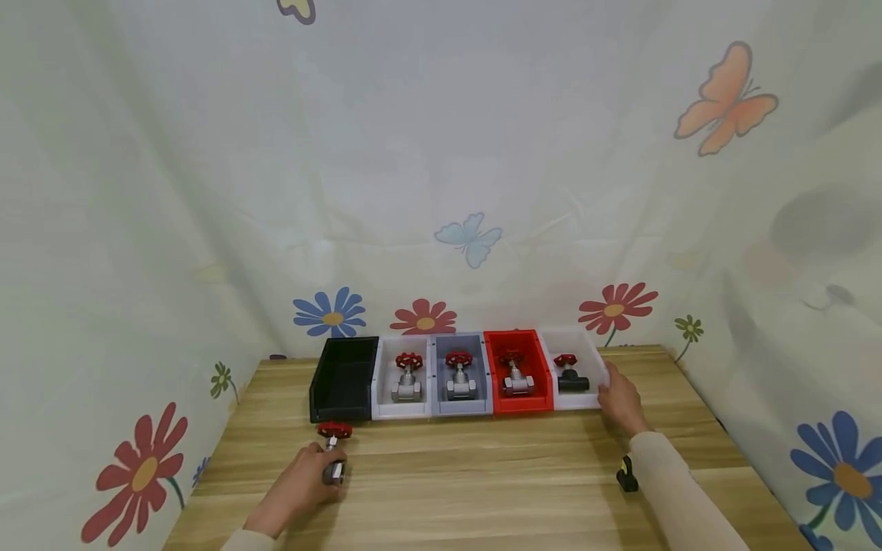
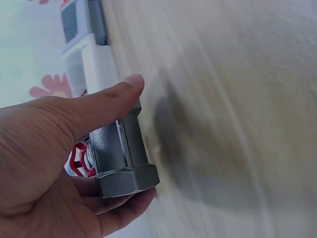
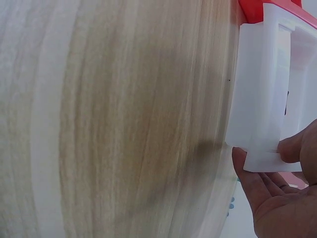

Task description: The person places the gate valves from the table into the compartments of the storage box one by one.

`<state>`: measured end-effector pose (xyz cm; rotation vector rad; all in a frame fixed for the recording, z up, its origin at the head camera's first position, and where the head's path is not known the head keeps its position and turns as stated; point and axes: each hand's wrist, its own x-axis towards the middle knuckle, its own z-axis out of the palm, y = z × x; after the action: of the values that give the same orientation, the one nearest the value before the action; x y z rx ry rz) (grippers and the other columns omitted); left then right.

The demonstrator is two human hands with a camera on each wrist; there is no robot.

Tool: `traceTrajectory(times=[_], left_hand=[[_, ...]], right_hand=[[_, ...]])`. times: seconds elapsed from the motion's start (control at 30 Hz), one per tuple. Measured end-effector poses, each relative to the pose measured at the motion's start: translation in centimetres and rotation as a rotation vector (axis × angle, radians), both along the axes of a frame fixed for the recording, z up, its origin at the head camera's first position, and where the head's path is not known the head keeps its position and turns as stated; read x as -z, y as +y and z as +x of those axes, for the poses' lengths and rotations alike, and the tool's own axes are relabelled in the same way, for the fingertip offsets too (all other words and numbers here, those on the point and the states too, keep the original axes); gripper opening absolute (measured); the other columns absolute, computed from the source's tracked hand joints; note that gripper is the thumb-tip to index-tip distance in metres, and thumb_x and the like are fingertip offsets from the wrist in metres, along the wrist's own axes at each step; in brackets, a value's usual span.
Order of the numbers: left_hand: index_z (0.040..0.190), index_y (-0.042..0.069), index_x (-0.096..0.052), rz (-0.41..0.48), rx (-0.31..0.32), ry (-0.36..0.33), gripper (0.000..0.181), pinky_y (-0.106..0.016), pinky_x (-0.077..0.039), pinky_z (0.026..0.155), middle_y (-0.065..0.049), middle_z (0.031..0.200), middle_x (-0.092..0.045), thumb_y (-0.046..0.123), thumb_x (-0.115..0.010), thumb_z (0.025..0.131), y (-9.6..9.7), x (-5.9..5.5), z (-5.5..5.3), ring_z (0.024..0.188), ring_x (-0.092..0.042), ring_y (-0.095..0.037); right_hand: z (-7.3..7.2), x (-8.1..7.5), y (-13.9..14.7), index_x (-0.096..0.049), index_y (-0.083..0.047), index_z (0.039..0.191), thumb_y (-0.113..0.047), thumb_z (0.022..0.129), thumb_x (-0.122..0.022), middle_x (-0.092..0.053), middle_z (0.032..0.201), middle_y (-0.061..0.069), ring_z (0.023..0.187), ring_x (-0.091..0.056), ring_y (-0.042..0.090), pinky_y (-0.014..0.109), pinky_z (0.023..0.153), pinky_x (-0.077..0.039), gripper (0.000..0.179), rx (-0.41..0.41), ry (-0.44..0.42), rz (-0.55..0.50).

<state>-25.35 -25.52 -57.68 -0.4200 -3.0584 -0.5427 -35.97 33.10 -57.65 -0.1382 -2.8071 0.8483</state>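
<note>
My left hand [image 1: 303, 482] grips a metal gate valve [image 2: 124, 158] by its body, thumb on one side and fingers curled beneath. The valve's red handwheel [image 1: 334, 430] points away from me, close to the front of the black bin [image 1: 341, 413]. At the right end of the row, my right hand [image 1: 623, 403] pinches the front corner of a white bin [image 3: 272, 99], thumb over its rim and fingers underneath. Inside that bin is a dark valve [image 1: 573, 381] with a red handwheel. The black bin at the left end holds nothing.
Between the end bins stand another white bin [image 1: 401, 411], a grey-blue bin [image 1: 462, 408] and a red bin [image 1: 524, 402], each holding a silver valve with a red handwheel. A small black-and-yellow object [image 1: 626, 476] lies beside my right sleeve. A flowered curtain [image 1: 468, 298] hangs behind the wooden table [image 1: 482, 482].
</note>
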Motion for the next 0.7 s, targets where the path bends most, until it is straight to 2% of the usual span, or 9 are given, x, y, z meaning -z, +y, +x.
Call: traceTrajectory(times=[0.27, 0.4, 0.57, 0.7], left_hand=[[0.109, 0.018, -0.069, -0.008, 0.009, 0.085, 0.049, -0.046, -0.050, 0.081, -0.011, 0.099, -0.060, 0.015, -0.089, 0.065, 0.7, -2.4, 0.5, 0.093, -0.058, -0.027], [0.109, 0.018, -0.071, 0.000, 0.016, 0.102, 0.049, -0.049, -0.051, 0.083, -0.018, 0.107, -0.061, 0.017, -0.090, 0.064, 1.2, -3.6, 0.5, 0.100, -0.058, -0.033], [0.111, 0.017, -0.071, 0.000, 0.025, 0.111, 0.049, -0.044, -0.052, 0.078, -0.016, 0.103, -0.061, 0.019, -0.090, 0.066, 1.6, -5.0, -0.1, 0.094, -0.058, -0.027], [0.110, 0.017, -0.071, -0.016, 0.020, 0.086, 0.046, -0.043, -0.052, 0.077, -0.013, 0.101, -0.059, 0.018, -0.089, 0.068, 1.5, -6.0, -0.6, 0.090, -0.057, -0.024]], right_hand=[[-0.1, 0.2, 0.2, -0.033, 0.011, 0.143, -0.002, 0.092, -0.048, -0.051, 0.130, 0.040, 0.116, -0.052, 0.055, 0.064, 0.096, -0.043, 0.054, 0.002, -0.013, -0.013], [0.0, 0.2, 0.2, -0.033, 0.011, 0.143, -0.002, 0.092, -0.047, -0.050, 0.131, 0.040, 0.116, -0.052, 0.055, 0.064, 0.096, -0.043, 0.055, 0.005, -0.015, -0.017], [-0.1, 0.1, 0.2, -0.033, 0.010, 0.144, -0.002, 0.092, -0.047, -0.050, 0.131, 0.040, 0.116, -0.052, 0.055, 0.064, 0.096, -0.042, 0.055, 0.011, -0.025, -0.020], [-0.1, 0.0, 0.0, -0.031, 0.010, 0.145, -0.002, 0.094, -0.046, -0.049, 0.133, 0.040, 0.118, -0.051, 0.055, 0.064, 0.098, -0.042, 0.055, 0.015, -0.044, -0.024]])
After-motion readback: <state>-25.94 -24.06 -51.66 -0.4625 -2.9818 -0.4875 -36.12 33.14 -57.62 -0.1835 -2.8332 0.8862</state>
